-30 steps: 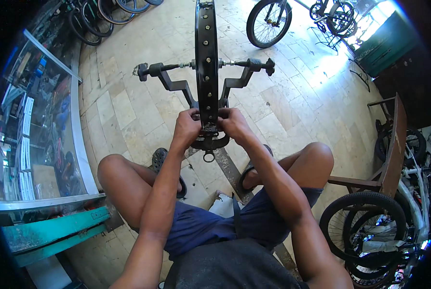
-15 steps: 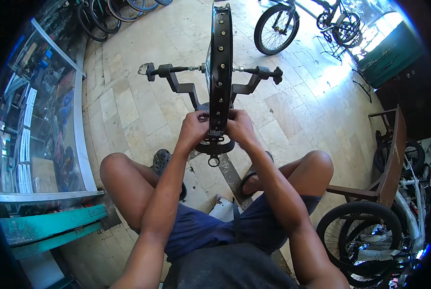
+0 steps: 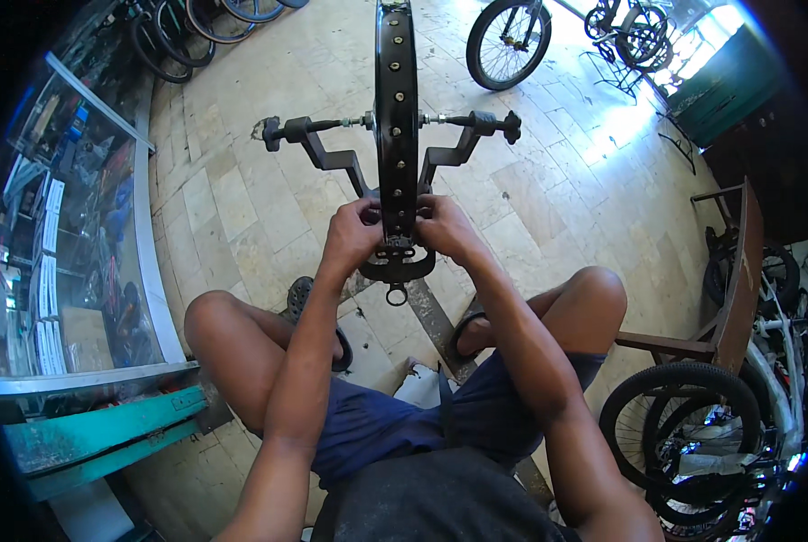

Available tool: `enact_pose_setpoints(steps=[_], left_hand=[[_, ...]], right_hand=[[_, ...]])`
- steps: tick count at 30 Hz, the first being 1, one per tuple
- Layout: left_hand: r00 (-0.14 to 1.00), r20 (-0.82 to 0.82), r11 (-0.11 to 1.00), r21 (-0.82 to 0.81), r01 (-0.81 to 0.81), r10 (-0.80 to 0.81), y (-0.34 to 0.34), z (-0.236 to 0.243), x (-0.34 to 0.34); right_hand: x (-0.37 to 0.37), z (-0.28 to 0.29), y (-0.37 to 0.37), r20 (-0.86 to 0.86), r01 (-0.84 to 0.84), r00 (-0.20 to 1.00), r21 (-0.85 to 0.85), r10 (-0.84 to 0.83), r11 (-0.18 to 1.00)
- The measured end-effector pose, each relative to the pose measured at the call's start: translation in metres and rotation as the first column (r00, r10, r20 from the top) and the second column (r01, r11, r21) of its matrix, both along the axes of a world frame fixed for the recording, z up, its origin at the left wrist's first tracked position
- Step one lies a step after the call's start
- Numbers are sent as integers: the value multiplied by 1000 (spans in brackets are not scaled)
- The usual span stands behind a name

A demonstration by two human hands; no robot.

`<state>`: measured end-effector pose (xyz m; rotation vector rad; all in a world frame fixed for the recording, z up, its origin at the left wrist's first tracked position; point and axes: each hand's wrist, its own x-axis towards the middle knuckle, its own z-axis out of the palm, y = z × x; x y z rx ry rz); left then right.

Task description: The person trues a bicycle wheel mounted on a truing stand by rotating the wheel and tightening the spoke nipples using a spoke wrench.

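Note:
A bare black bicycle wheel [image 3: 399, 117] stands upright in a black truing stand [image 3: 336, 161], its rim edge-on to me and dotted with spoke holes. Its axle is clamped between the stand's two arms. My left hand [image 3: 353, 237] grips the wheel low on its left side, fingers curled in past the rim. On the opposite side my right hand [image 3: 446, 228] is likewise closed against the wheel. The rim hides the spokes and most fingertips, so any small tool there cannot be made out. Just below the hands sits the stand's gauge bracket with a ring [image 3: 397, 294].
A glass display case [image 3: 79, 235] and a teal bench [image 3: 106, 429] line the left. To the right are a brown wooden bench [image 3: 734, 280] and several loose wheels [image 3: 680, 384]. A bicycle [image 3: 512, 45] stands far right, with more wheels [image 3: 173, 41] far left.
The view has shifted slightly, so the wheel and stand sit a little farther left and higher. Both hands stay at the lower rim, with the right fingers showing a bit more.

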<state>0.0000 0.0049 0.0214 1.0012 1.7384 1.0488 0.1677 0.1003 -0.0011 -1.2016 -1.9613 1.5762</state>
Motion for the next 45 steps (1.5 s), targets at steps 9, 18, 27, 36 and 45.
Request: enact_pose_setpoints(steps=[9,18,27,36,45], left_hand=[[999,33,999,-2,35,-35,-8,-4,-7],[1000,-24,997,75,22,-20,0,-12,-2],[989,-137,995,76,64,-53,5,-26,-8],[997,82,1000,10,-15,14,3,-6,8],[985,169,999,23,-49,45,-1,-12,1]], right_hand=[[-4,1,-4,-213,-11,977,-145,-20,989],[1,8,-4,-87,90,991,-128,-102,988],[5,8,-3,-124,10,992,-133,-26,991],[-4,-7,-10,-119,91,987,-130,-107,987],[-3,0,-5,-89,107,989,-130,-120,986]])
